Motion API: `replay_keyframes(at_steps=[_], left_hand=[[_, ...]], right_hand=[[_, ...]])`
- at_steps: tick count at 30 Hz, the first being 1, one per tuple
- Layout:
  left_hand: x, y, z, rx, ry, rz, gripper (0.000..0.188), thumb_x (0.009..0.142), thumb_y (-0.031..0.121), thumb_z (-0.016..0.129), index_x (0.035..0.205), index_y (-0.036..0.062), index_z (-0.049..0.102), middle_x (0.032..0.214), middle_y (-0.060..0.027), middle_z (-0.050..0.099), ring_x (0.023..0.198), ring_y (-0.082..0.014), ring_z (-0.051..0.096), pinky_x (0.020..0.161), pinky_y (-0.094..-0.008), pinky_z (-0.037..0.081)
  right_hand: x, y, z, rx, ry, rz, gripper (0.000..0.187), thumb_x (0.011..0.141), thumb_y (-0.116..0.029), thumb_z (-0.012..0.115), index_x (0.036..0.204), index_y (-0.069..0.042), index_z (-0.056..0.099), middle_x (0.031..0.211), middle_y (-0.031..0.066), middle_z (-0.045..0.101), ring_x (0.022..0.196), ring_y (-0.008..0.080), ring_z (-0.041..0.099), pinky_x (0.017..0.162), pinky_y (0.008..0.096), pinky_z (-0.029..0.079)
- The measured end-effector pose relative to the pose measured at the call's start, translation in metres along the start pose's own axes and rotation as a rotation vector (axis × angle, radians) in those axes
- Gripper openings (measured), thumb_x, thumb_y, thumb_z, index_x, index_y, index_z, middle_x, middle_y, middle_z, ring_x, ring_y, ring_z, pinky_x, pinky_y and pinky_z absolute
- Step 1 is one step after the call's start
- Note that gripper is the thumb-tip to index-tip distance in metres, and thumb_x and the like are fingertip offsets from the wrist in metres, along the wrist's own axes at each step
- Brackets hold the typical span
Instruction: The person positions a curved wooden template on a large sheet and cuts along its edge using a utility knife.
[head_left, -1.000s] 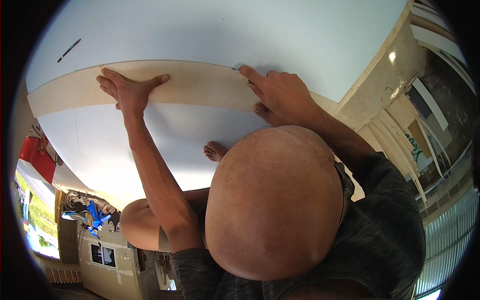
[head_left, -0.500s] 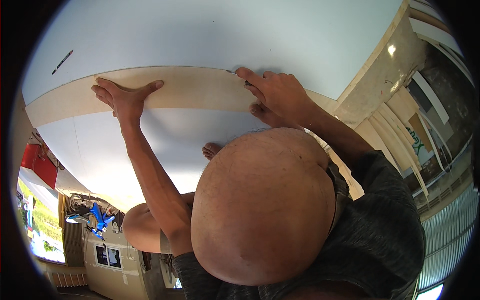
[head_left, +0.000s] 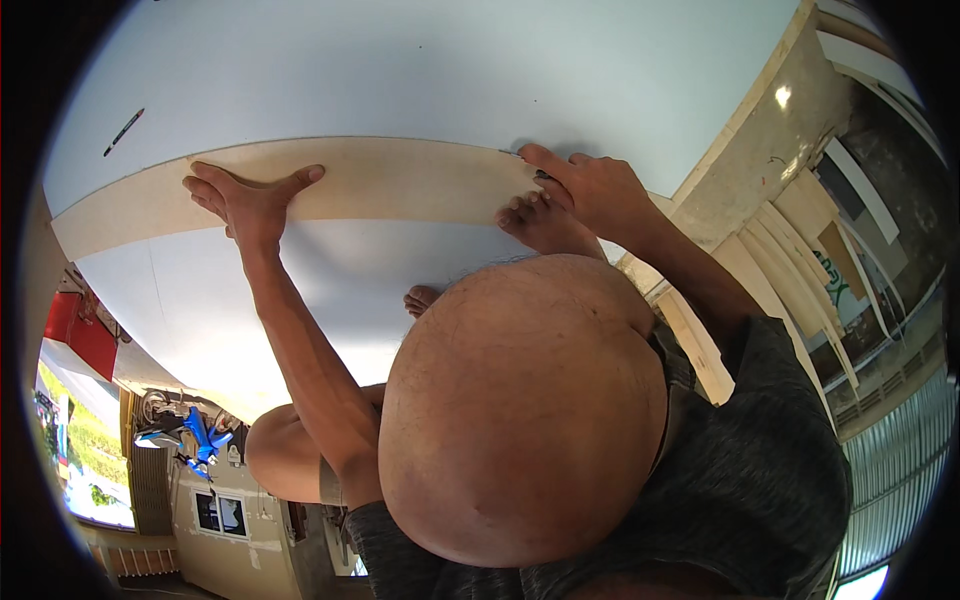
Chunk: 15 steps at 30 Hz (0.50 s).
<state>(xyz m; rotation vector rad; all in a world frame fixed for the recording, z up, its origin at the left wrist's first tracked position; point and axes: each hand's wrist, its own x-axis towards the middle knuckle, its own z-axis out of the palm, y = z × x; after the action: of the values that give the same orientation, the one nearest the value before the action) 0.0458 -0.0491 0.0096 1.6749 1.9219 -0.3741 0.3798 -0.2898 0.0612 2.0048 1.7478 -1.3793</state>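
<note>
A long, pale wooden strip (head_left: pixel 400 180) lies across the light blue-grey sheet (head_left: pixel 330 80). My left hand (head_left: pixel 245 205) presses on the strip's left part, thumb and fingers spread apart. At the strip's far edge, toward its right end, my right hand (head_left: pixel 600 195) is closed around a utility knife (head_left: pixel 543 175). Only a dark bit of the knife's body and its thin tip show; the fingers hide the rest. The tip meets the sheet along the strip's edge. My bare foot (head_left: pixel 545 222) rests on the strip just below the right hand.
A dark pencil (head_left: pixel 124 132) lies on the sheet at the far left. Beyond the sheet's right edge, several cut boards (head_left: pixel 790 270) lie on the concrete floor (head_left: pixel 745 180). A red box (head_left: pixel 78 335) and a blue motorbike (head_left: pixel 203 435) stand off to the left.
My right hand has slid to the right along the strip's far edge with the knife. My left hand stays in place on the strip.
</note>
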Motion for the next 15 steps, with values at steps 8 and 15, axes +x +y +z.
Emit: replay_keyframes(at_steps=[8, 15], left_hand=[[-0.001, 0.004, 0.000, -0.009, -0.001, -0.015, 0.174, 0.047, 0.056, 0.104, 0.168, -0.0001, -0.009, 0.176, -0.0249, -0.012, 0.164, -0.0397, -0.010, 0.125, -0.0720, 0.015], [-0.004, 0.007, -0.004, -0.009, -0.017, -0.015, 0.171, 0.050, 0.054, 0.104, 0.167, -0.0012, -0.009, 0.175, -0.0263, -0.014, 0.164, -0.0391, -0.012, 0.129, -0.0627, 0.013]], right_hand=[[-0.009, 0.007, 0.002, 0.014, 0.064, 0.002, 0.041, 0.107, -0.034, 0.055, 0.147, -0.031, 0.046, 0.069, 0.0085, 0.063, 0.057, 0.0316, 0.064, 0.056, 0.0452, 0.052], [-0.003, -0.009, -0.018, 0.058, 0.028, -0.009, 0.041, 0.107, -0.033, 0.055, 0.146, -0.027, 0.048, 0.071, 0.0102, 0.063, 0.063, 0.0323, 0.066, 0.056, 0.0456, 0.051]])
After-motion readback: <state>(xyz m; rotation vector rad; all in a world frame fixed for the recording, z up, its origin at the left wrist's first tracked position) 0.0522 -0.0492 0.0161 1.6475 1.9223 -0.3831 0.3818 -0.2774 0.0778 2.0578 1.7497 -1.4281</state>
